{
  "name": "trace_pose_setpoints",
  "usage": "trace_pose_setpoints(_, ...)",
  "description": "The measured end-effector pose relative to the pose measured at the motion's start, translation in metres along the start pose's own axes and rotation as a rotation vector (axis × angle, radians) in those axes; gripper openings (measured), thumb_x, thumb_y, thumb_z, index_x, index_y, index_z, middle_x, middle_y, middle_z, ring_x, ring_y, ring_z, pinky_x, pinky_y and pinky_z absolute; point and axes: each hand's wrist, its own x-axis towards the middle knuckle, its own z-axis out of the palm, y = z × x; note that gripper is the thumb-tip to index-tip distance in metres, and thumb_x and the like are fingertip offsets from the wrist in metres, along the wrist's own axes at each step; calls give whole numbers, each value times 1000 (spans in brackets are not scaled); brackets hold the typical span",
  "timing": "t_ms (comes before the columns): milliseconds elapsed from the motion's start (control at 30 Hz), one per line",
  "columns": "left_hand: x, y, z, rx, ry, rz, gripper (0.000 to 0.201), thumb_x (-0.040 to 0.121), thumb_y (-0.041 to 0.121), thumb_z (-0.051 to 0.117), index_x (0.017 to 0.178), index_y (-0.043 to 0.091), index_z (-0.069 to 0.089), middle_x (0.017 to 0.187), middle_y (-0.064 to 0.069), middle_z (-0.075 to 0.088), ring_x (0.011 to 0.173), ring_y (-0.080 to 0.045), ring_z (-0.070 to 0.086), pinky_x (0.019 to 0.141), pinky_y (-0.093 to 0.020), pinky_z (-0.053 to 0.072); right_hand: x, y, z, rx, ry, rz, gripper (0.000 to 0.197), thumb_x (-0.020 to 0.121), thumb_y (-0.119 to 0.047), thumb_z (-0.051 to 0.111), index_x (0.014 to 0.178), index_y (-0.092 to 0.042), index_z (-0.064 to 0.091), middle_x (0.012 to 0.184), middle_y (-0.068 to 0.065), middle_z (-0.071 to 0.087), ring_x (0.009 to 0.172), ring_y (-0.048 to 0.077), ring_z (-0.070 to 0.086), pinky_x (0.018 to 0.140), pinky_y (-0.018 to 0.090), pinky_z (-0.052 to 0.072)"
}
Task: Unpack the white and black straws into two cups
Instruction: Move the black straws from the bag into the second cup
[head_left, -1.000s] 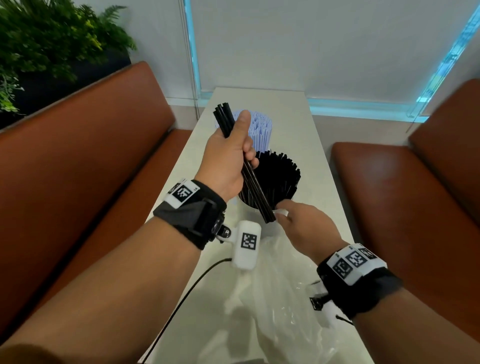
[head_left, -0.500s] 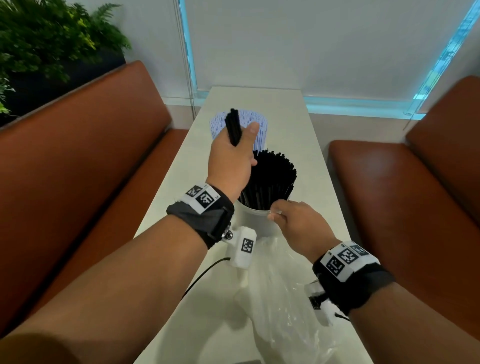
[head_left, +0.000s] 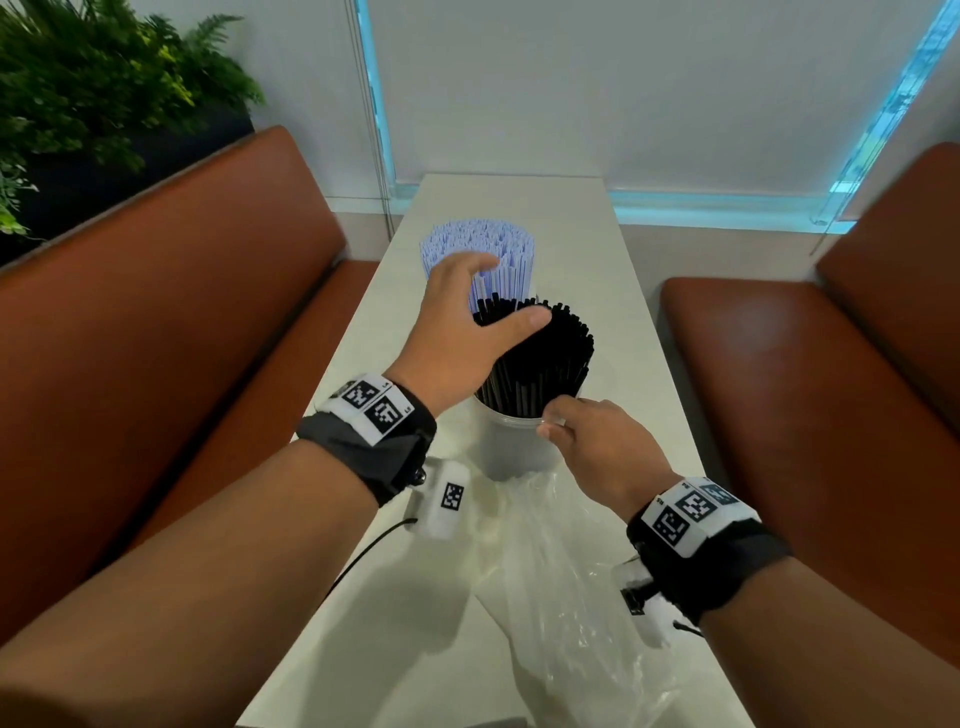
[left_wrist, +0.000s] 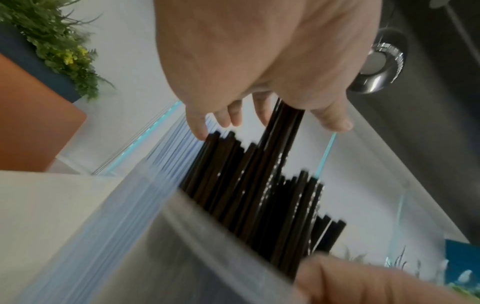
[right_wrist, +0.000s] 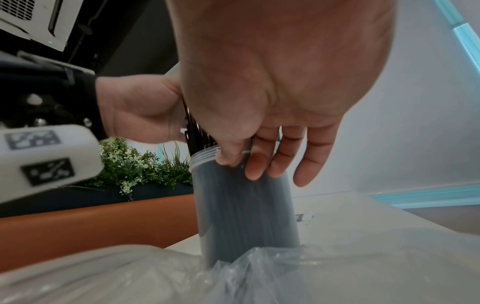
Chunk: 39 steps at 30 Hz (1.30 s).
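A clear cup (head_left: 509, 447) near the table's middle is packed with black straws (head_left: 550, 364). Just behind it stands a bunch of white straws (head_left: 483, 244); their cup is hidden. My left hand (head_left: 506, 291) hovers over the black straws with fingers spread, the palm on their tops. In the left wrist view a few taller black straws (left_wrist: 283, 123) rise between thumb and fingers of that left hand (left_wrist: 280, 123), above the rest. My right hand (head_left: 548, 421) holds the cup at its rim. The right wrist view shows this right hand (right_wrist: 249, 166) with its thumb on the rim and fingers on the cup (right_wrist: 246, 216) wall.
An empty clear plastic bag (head_left: 571, 597) lies crumpled on the narrow white table (head_left: 519, 202) in front of the cup. Brown benches flank the table at left (head_left: 156, 338) and right (head_left: 831, 389). A green plant (head_left: 104, 78) stands behind the left bench.
My left hand has swung a small bunch of black straws upright, lowered it into the black-straw cup and spread its fingers. My right hand has stayed at the cup's rim.
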Motion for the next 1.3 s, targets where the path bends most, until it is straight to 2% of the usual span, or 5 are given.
trace_pose_setpoints(100, 1, 14, 0, 175, -66, 149, 78, 86, 69, 52, 147, 22, 41, 156, 7, 31, 147, -7, 23, 114, -13, 15, 0, 0, 0, 7, 7, -3, 17, 102, -40, 47, 107, -29, 58, 99, -4, 66, 91, 23, 56, 71, 36, 48)
trace_pose_setpoints(367, -24, -4, 22, 690, -400, 295, 71, 100, 54, 47, 153, 9, 36, 162, -6, 30, 150, -20, 21, 123, -34, 13, 0, -1, -1, -47, -12, -7, 24, 104, -36, 46, 120, -27, 61, 112, -5, 67, 99, 24, 57, 77, 40, 51)
trace_pose_setpoints(533, -13, 9, 16, 569, -138, 403, 70, 98, 55, 45, 151, 10, 36, 159, -11, 32, 147, -23, 23, 119, -36, 17, 0, -1, 1, 2, 4, -5, 20, 102, -38, 47, 110, -25, 60, 100, -6, 65, 92, 24, 56, 69, 36, 44)
trace_pose_setpoints(700, -25, -3, 40, 951, -471, 341, 66, 105, 51, 28, 160, 16, 17, 168, -4, 15, 155, -23, 7, 124, -45, 10, -1, -1, 2, -60, 26, -6, 17, 102, -31, 47, 103, -26, 64, 91, -6, 61, 91, 27, 58, 65, 33, 39)
trace_pose_setpoints(1300, -30, 0, 25, 683, -110, 404, 57, 92, 54, 53, 136, 19, 56, 141, -5, 51, 127, -24, 47, 110, -44, 32, -18, -3, -14, 14, 96, -46, 22, 102, -31, 47, 122, -34, 56, 88, -10, 63, 82, 16, 58, 64, 32, 42)
